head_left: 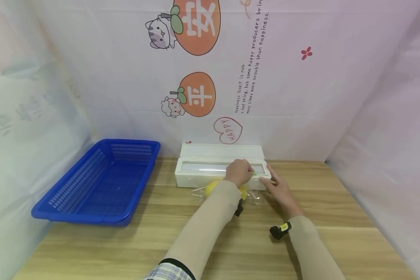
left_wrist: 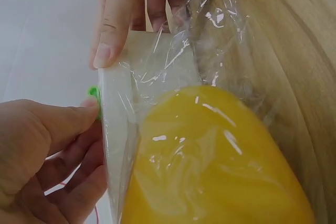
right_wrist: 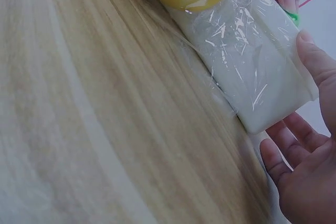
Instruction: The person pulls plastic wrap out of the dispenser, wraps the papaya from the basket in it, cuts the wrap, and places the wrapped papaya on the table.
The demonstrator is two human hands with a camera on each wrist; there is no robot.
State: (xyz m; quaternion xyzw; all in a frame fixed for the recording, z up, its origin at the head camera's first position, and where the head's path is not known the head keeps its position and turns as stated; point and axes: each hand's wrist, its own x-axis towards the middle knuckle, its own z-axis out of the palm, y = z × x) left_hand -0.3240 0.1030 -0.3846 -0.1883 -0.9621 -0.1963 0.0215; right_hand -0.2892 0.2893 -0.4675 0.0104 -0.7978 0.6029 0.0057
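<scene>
My left hand (head_left: pixel 239 172) is curled over the small green slider tab (left_wrist: pixel 94 94) on the white plastic cling-film dispenser box (head_left: pixel 199 175), thumb pressing it. My right hand (head_left: pixel 278 186) sits just right of it, fingers straight, thumb on the box's right end. The round yellow fruit (left_wrist: pixel 210 161) lies under clear cling film (left_wrist: pixel 210 40) on the light wooden table (head_left: pixel 161 241), touching the box's near side. Blue plastic mesh basket (head_left: pixel 98 182) sits far left.
</scene>
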